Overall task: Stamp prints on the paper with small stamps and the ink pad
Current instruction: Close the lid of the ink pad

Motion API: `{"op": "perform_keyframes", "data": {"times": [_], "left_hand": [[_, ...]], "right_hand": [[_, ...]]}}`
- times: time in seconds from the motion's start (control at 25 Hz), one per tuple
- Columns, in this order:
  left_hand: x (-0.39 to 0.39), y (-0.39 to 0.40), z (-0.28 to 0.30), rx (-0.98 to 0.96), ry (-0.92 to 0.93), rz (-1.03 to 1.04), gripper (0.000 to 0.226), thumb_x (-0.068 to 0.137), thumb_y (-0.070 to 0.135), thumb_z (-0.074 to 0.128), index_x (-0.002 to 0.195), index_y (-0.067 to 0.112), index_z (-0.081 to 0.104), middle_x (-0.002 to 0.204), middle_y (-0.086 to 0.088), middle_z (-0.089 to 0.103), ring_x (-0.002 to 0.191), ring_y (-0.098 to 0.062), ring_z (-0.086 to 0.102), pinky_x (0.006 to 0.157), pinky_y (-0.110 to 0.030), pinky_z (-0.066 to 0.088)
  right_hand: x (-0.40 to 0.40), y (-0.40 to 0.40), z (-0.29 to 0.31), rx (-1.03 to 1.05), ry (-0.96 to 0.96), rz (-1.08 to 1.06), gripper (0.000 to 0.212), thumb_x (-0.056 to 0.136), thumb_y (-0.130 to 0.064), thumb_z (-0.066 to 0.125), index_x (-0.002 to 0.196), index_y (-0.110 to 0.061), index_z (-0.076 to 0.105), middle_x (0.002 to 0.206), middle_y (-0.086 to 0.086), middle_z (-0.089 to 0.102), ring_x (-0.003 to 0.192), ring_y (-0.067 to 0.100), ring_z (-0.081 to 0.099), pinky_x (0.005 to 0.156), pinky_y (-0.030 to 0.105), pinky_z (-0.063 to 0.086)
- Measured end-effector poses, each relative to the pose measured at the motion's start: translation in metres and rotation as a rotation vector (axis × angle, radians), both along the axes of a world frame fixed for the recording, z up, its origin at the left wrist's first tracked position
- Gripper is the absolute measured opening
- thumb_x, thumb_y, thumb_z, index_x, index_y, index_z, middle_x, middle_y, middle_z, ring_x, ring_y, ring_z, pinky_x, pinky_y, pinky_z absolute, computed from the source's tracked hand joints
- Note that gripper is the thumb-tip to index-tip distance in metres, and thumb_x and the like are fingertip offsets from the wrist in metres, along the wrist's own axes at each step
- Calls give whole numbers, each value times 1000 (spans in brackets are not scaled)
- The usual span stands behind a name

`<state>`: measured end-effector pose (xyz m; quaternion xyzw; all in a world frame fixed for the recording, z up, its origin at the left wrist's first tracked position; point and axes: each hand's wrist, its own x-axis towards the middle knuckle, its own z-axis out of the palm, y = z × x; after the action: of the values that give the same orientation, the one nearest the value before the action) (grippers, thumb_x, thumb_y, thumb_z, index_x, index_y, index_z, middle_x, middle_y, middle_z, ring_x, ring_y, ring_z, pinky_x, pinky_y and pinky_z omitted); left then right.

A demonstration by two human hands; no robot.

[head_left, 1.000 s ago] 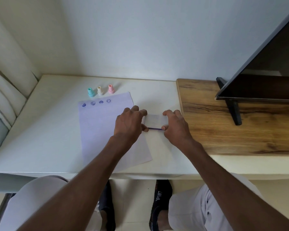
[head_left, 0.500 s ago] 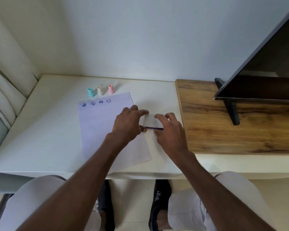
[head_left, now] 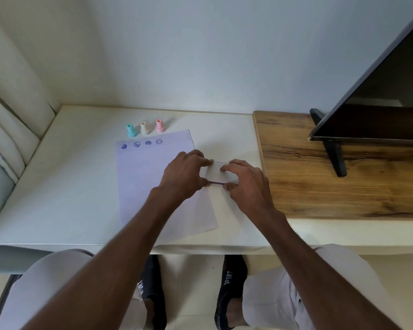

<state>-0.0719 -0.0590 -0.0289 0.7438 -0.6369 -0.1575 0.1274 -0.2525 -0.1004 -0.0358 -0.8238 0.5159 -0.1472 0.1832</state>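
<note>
A pale lilac sheet of paper (head_left: 150, 177) lies on the white table (head_left: 62, 186), with a row of several purple prints along its top edge. Behind it stand three small stamps: a blue stamp (head_left: 131, 130), a cream stamp (head_left: 144, 128) and a pink stamp (head_left: 160, 126). The ink pad (head_left: 217, 173), a flat white case with a purple line along its front edge, sits just right of the paper. My left hand (head_left: 184, 175) grips its left end and my right hand (head_left: 246, 184) grips its right end, fingers over the lid.
A wooden board (head_left: 320, 182) covers the table's right part, carrying a dark screen (head_left: 379, 96) on a black foot (head_left: 334, 158). A white wall rises behind the table. Cushioned padding (head_left: 7, 129) lines the left side. My knees and shoes show below the table's front edge.
My right hand shifted left over the ink pad's lid, then eased back toward its right end. My left hand stayed on the left end. Paper and stamps have not moved.
</note>
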Motion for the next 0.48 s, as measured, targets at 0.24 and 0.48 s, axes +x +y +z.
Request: {"op": "perform_keyframes", "data": {"times": [0.24, 0.48], "left_hand": [[5, -1, 1, -1, 104, 30, 74, 81, 49, 80, 146, 27, 53, 147, 6, 56, 128, -24, 51, 101, -36, 43], [-2, -1, 3, 0, 58, 44, 62, 85, 43, 78, 141, 24, 61, 143, 6, 57, 123, -25, 52, 97, -43, 50]], "right_hand": [[-1, -3, 1, 13, -25, -39, 54, 75, -13, 87, 125, -24, 69, 131, -7, 69, 110, 26, 65, 88, 40, 58], [0, -4, 2, 4, -11, -25, 50, 77, -10, 86, 124, -21, 73, 130, -4, 69, 111, 26, 65, 87, 37, 57]]}}
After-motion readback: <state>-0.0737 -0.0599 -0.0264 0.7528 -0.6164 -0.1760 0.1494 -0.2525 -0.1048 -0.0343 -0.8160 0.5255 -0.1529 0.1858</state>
